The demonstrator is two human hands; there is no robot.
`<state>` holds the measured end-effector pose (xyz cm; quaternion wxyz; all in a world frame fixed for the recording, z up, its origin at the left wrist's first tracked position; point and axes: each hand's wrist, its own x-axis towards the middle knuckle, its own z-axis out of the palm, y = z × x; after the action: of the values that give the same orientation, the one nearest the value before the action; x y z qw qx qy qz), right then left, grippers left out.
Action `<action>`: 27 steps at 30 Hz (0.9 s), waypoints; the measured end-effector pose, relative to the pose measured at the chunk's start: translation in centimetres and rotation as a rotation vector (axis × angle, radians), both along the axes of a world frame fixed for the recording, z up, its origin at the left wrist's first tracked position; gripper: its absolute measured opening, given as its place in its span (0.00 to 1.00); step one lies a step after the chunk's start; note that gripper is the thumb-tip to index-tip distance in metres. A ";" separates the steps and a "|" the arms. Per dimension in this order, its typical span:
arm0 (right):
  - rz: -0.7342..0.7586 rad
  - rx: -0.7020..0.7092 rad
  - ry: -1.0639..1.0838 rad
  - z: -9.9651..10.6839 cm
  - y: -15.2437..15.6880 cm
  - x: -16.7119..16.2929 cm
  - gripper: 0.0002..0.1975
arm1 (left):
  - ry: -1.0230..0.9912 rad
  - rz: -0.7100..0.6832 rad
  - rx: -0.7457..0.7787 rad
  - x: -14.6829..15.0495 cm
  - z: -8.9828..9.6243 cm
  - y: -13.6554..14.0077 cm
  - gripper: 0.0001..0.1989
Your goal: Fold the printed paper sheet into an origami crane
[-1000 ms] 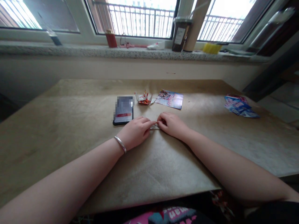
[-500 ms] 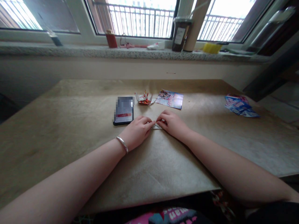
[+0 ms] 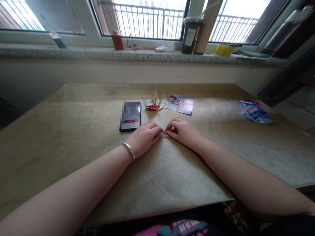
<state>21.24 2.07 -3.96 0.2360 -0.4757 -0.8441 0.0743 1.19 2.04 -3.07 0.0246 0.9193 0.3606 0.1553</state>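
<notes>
Both of my hands meet over the middle of the table (image 3: 147, 183), fingertips almost touching. Between them is a small piece of whitish folded paper (image 3: 164, 133), mostly covered by my fingers. My left hand (image 3: 145, 137), with a silver bangle at the wrist, pinches the paper's left side. On the right side, my right hand (image 3: 183, 131) has thumb and forefinger closed on it, with its other fingers curled. Just left of my left hand lies a phone (image 3: 130, 116) with a blurred screen. Beyond my fingers stands a folded red and white paper piece (image 3: 152, 104).
Behind my right hand lies a printed blue and pink sheet (image 3: 179, 104). Several blue and pink packets (image 3: 254, 112) are fanned out at the right. On the stone windowsill (image 3: 93, 55) stand a red container (image 3: 117, 42), a dark jar (image 3: 190, 36) and a yellow item (image 3: 224, 50).
My right hand has lowered slightly and its fingers have shifted on the paper. An edge of the paper now stands up between my fingertips. My left hand has barely moved.
</notes>
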 end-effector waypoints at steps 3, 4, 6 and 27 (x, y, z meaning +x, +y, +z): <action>-0.020 -0.026 0.033 0.0 0.0 0.0 0.05 | -0.022 -0.006 0.004 0.0 -0.1 0.1 0.09; -0.024 -0.035 0.045 0.0 0.0 -0.1 0.05 | -0.032 -0.003 0.010 0.0 -0.2 0.1 0.09; -0.018 -0.040 0.057 0.0 -0.1 -0.1 0.06 | -0.040 -0.002 0.021 0.0 -0.3 0.2 0.09; -0.088 -0.167 0.131 0.0 0.4 -0.6 0.06 | -0.069 0.024 0.027 0.0 -1.1 1.1 0.11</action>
<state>20.65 2.47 -3.93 0.2531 -0.5243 -0.7961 0.1651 1.23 3.09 -4.20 0.0227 0.9093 0.3685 0.1923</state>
